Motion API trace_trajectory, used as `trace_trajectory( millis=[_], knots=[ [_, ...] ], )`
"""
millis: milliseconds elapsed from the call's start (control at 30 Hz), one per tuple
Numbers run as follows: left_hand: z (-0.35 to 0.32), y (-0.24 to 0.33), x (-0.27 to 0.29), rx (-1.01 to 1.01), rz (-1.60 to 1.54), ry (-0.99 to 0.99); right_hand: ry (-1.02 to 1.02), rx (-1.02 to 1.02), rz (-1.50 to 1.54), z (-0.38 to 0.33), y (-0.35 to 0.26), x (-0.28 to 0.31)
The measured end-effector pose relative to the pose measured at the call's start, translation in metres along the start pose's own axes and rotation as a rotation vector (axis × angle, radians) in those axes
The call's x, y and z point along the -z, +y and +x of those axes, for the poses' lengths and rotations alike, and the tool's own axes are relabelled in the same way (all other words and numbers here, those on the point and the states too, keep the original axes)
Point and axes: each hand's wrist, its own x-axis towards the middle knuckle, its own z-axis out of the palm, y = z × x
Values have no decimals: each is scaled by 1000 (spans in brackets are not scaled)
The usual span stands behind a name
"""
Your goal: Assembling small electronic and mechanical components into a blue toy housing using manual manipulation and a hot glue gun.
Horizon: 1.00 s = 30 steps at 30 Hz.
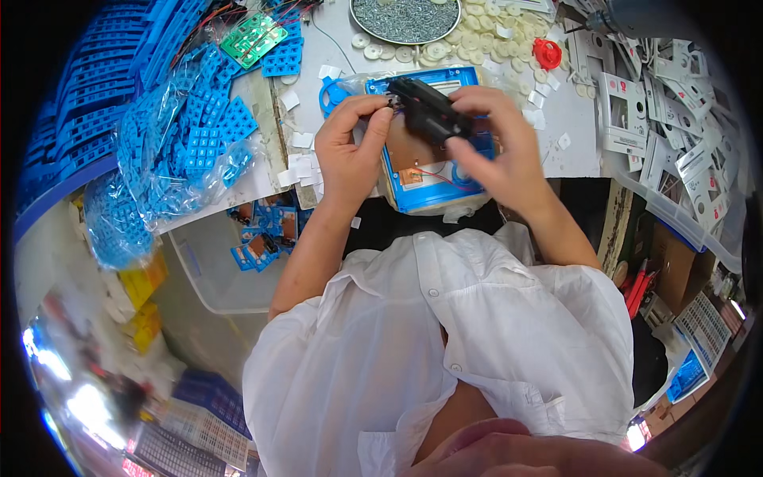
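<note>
Casing of blue plastic lies open at the worktop's near edge, probably for a short reach. Over it, the right hand has thumb and fingers clamped on a black device, apparently bearing its weight; the left hand holds thumb and forefinger close together by its other end, perhaps steadying it, though I cannot tell what they pinch. Beyond, a round tray of metal bits and loose pale discs sit handy
</note>
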Motion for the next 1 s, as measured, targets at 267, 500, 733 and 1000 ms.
trace_trajectory(
  millis=[267,500,733,1000],
  knots=[
    [9,12,0,-243,222,-89,-268,-675,619,28,12,59],
    [14,25,0,-321,422,-178,-277,-262,259,23,14,39],
    [29,42,-3,-450,683,-314,-326,-167,25,31,2,42],
    [50,59,-4,-442,785,-570,-282,-140,8,30,5,40]
  ],
)
